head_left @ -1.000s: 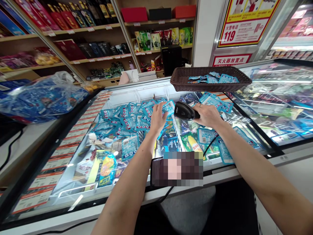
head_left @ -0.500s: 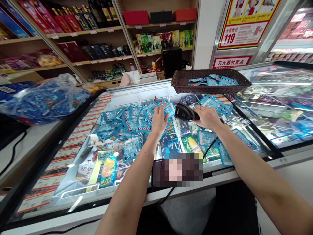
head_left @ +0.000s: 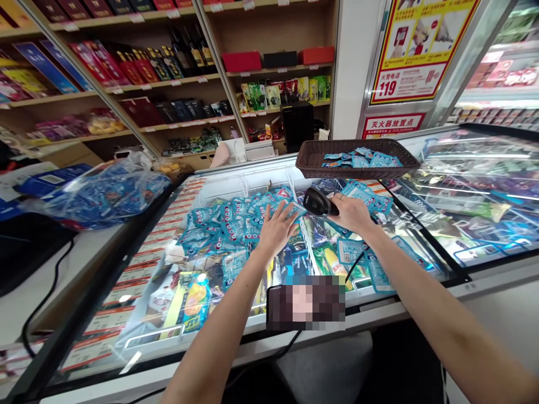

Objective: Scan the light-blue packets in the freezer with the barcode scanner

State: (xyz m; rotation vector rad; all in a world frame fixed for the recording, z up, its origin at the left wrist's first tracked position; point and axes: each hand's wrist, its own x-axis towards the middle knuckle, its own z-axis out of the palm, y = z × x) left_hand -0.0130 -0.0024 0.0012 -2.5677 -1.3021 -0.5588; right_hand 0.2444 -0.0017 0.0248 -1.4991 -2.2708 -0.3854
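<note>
My right hand (head_left: 353, 214) is wrapped round the handle of a black barcode scanner (head_left: 316, 201), whose head points left. A black cable runs down from below that hand. My left hand (head_left: 277, 230) is open, its fingers spread over the right side of a heap of blue snack packets (head_left: 227, 221) on the freezer's glass top. One blue packet (head_left: 297, 209) lies by its fingertips, close to the scanner head; whether the fingers touch it I cannot tell. More blue packets (head_left: 362, 193) lie beyond my right hand, and others (head_left: 379, 272) lie below its forearm.
A brown wicker basket (head_left: 305, 166) with several blue packets stands at the freezer's far edge. A clear bag of blue packets (head_left: 113, 193) sits at left. A phone (head_left: 275, 308), partly blurred out, lies at the near edge. Shelves (head_left: 181, 81) of goods stand behind.
The view has tilted up a little. My left hand's fingers have spread apart, and the packet beside them now lies lower and flatter. My right hand still grips the scanner.
</note>
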